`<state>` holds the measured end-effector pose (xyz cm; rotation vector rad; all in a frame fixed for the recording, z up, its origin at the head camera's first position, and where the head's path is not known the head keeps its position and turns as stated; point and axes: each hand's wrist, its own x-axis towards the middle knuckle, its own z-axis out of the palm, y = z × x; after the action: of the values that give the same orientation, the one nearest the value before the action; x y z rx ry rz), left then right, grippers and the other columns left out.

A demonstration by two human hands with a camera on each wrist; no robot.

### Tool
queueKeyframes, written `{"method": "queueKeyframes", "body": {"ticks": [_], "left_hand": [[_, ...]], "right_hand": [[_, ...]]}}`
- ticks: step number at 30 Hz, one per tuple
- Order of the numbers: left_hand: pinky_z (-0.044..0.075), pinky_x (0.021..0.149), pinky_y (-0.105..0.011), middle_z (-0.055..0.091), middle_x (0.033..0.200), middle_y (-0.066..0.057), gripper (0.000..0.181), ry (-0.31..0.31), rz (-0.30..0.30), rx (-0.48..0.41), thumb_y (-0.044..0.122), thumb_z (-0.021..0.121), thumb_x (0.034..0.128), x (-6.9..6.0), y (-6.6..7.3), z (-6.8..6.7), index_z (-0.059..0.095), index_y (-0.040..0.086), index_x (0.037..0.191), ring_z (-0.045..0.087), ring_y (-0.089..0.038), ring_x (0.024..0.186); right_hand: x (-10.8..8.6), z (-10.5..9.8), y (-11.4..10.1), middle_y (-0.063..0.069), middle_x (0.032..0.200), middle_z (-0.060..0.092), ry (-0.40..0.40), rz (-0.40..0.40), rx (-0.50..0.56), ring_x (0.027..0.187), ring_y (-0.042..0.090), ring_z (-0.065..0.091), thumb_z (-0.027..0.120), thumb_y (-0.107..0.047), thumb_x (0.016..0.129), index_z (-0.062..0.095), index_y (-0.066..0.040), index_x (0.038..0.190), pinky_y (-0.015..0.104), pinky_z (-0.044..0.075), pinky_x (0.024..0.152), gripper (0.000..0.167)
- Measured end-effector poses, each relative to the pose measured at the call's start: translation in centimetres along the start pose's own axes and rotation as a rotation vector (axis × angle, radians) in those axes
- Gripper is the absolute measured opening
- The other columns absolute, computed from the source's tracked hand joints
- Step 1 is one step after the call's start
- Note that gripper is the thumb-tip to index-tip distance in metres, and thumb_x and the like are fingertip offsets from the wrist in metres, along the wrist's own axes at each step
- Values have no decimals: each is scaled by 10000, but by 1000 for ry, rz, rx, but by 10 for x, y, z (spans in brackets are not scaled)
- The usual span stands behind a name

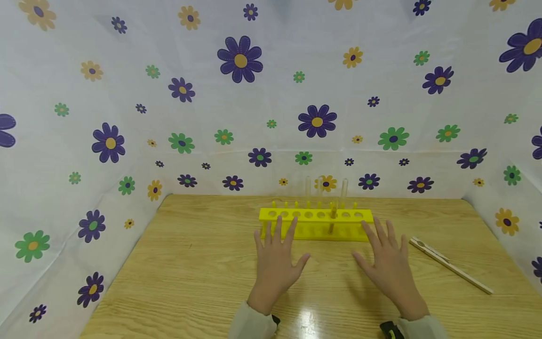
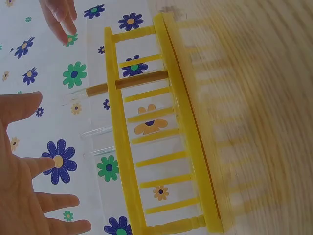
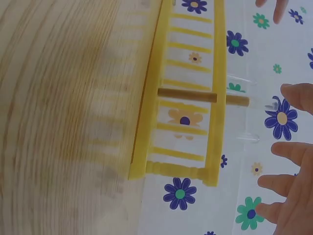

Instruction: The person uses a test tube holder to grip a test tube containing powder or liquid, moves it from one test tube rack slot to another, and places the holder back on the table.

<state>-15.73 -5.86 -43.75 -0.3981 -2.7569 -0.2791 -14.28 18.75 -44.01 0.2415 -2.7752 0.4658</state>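
A yellow test tube rack [image 1: 313,221] stands upright on the wooden table. One test tube with brown contents [image 1: 334,213] sits in a hole right of the rack's middle. Behind it rise several clear test tubes [image 1: 345,188], rounded ends up, apparently on the rack's back pegs. My left hand [image 1: 275,261] hovers palm down before the rack's left part, fingers spread, holding nothing. Likewise spread and bare, my right hand [image 1: 387,263] is near the rack's right end. The left wrist view shows the left fingers [image 2: 58,200] apart from the rack.
On the table, right of my right hand, lies a wooden test tube clamp [image 1: 453,268], slanting toward the front right. A white cloth with printed flowers [image 1: 271,94] closes off the back and both sides of the table [image 1: 190,273].
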Motion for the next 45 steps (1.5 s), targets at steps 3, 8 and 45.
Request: {"method": "queueKeyframes", "body": {"ticks": [3, 8, 45], "left_hand": [[202, 1054, -685, 291, 1526, -171, 807, 0, -5, -4, 563, 574, 842, 0, -1, 0, 233, 246, 1501, 305, -441, 1372], [193, 1055, -689, 273, 1535, -166, 811, 5, -6, 2, 565, 567, 846, 0, -3, 0, 208, 260, 1507, 273, -444, 1386], [182, 1057, -689, 256, 1539, -181, 769, 4, -10, -3, 548, 551, 859, -3, -8, 0, 245, 252, 1500, 265, -448, 1387]], "right_hand": [[0, -1, 4, 220, 1527, 249, -4, 11, -3, 1387, 481, 190, 615, -397, 871, 325, -139, 1459, 755, 134, 1007, 705], [0, -3, 14, 229, 1522, 253, 0, 15, 15, 1390, 486, 180, 617, -400, 873, 315, -137, 1466, 762, 134, 998, 716], [-15, -7, 114, 313, 1478, 249, -101, 123, -7, 1350, 553, 148, 507, -443, 935, 209, -88, 1486, 799, 108, 929, 720]]}}
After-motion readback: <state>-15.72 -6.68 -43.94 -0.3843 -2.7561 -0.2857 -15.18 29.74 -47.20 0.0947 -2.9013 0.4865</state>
